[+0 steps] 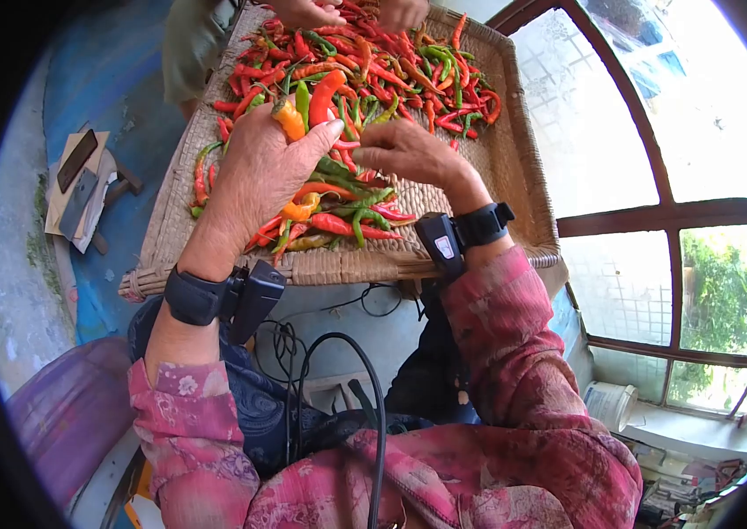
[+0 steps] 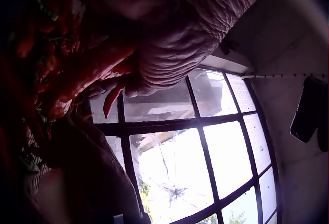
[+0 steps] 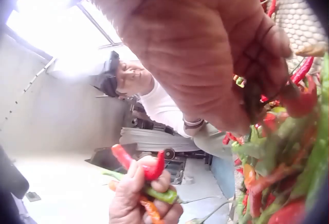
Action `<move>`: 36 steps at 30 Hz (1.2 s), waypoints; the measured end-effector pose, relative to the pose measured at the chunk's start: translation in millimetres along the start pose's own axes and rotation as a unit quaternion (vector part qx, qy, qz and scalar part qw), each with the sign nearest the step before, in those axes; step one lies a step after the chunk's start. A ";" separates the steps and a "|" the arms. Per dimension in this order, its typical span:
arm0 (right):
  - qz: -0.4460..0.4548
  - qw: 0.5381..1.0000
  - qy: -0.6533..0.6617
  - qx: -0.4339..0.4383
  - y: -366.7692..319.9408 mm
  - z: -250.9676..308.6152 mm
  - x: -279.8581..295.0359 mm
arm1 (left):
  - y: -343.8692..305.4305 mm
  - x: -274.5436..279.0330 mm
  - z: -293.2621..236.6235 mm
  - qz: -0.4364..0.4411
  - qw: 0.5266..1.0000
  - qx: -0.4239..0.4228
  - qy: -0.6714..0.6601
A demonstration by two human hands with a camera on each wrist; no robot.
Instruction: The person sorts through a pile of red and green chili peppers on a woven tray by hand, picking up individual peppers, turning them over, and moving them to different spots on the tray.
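My left hand [image 1: 263, 167] grips several chili peppers above the near part of a woven tray [image 1: 506, 159]. An orange chili [image 1: 289, 120], a green chili [image 1: 303, 104] and a red chili [image 1: 326, 97] stick up past its thumb. In the right wrist view these chilies show between the thumb and fingers. My right hand [image 1: 413, 157] is just right of it, fingers bent down close over the peppers. A blurred red chili [image 3: 300, 100] lies right by its fingertips; I cannot tell whether they pinch it. Under both hands lies a loose cluster of red and green chilies [image 1: 338, 220].
A large heap of chilies [image 1: 373, 62] covers the tray's far part. Another person's hands [image 1: 307, 12] reach in over the far edge. A framed window [image 1: 664, 212] stands at the right. A stool [image 1: 82, 189] with a phone is at the left. Black cables [image 1: 373, 388] hang below the tray.
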State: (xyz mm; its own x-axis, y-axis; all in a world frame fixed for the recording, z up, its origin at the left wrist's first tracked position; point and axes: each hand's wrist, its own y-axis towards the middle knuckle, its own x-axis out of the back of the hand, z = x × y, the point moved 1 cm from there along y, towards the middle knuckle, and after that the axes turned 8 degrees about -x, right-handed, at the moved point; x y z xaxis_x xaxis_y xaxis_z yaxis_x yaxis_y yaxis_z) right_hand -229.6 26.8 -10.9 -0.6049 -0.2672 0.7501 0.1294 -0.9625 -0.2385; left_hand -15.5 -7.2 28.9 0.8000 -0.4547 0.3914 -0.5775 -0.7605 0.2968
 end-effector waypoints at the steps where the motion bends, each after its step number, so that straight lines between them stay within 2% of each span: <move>1: 0.005 0.998 0.062 -0.023 -4.1 5.8 3.6 | -0.4 -0.9 -1.4 0.002 1.000 -0.006 -0.003; 2: 0.004 0.998 0.062 -0.024 -7.6 9.9 3.7 | -0.3 -2.8 1.0 0.003 1.000 -0.007 -0.004; 4: -0.024 0.989 0.143 0.018 -14.2 20.7 3.0 | 0.5 -9.7 10.3 0.022 1.000 -0.013 0.003; 5: -0.015 0.992 0.126 0.014 -17.7 26.0 1.5 | 0.2 -12.2 12.4 0.022 1.000 -0.015 0.003; 6: -0.033 0.989 0.137 0.046 -16.8 30.8 -6.1 | 0.1 -14.3 13.5 0.021 1.000 -0.018 0.001; 10: -0.103 0.991 0.058 0.056 -28.9 44.3 -14.0 | 0.4 -15.7 3.3 0.036 0.998 -0.025 0.041; 14: -0.140 0.987 0.038 0.063 -32.7 46.0 -17.6 | -0.3 -22.3 8.6 0.028 0.998 -0.028 0.039; 16: -0.156 0.983 0.023 0.090 -30.4 43.9 -19.2 | -0.3 -25.4 8.8 0.058 0.991 -0.005 0.123; 19: -0.132 0.988 0.003 0.073 -35.5 44.0 -15.3 | -0.4 -25.5 3.8 0.070 0.992 0.021 0.102; 21: -0.065 0.988 0.121 0.064 -37.3 44.2 -12.4 | 1.1 -25.2 5.4 0.060 0.995 0.019 0.073; 24: -0.054 0.990 0.114 0.066 -38.9 40.1 -5.7 | 1.3 -20.5 2.2 0.054 0.996 0.025 0.068; 26: -0.082 0.981 0.162 0.068 -38.7 29.0 -9.3 | 0.5 -19.1 3.6 0.035 0.997 0.008 0.070; 29: 0.004 0.966 0.245 -0.086 -45.6 23.0 2.3 | 1.4 -15.5 3.2 0.023 0.996 0.043 0.079; 30: 0.005 0.966 0.246 -0.086 -46.0 16.4 7.3 | 2.5 -14.8 3.7 0.021 0.996 0.036 0.075; 32: -0.081 0.954 0.280 -0.065 -36.7 -3.2 18.0 | 2.6 -13.4 3.0 0.018 0.997 0.031 0.071; 33: -0.192 0.887 0.420 -0.019 -30.2 -9.9 22.9 | 2.4 -13.3 0.4 0.019 0.997 0.033 0.066; 34: -0.296 0.785 0.544 0.026 -24.6 -15.8 27.7 | 1.8 -13.1 -0.6 0.019 0.997 0.036 0.061; 35: -0.361 0.749 0.554 0.054 -25.2 -22.5 37.1 | 1.5 -12.8 0.5 0.018 0.997 0.037 0.061; 36: -0.415 0.731 0.541 0.027 -27.2 -22.3 41.3 | 1.7 -13.1 1.9 0.023 0.998 0.038 0.047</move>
State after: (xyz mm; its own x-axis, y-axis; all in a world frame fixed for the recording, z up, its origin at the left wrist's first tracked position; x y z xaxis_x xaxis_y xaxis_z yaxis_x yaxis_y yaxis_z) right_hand -275.7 43.0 12.8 -0.7562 0.5755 -0.3114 -0.6219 -0.7801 0.0688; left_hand -26.7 -3.4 22.6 0.7520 -0.4475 0.4840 -0.5966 -0.7742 0.2113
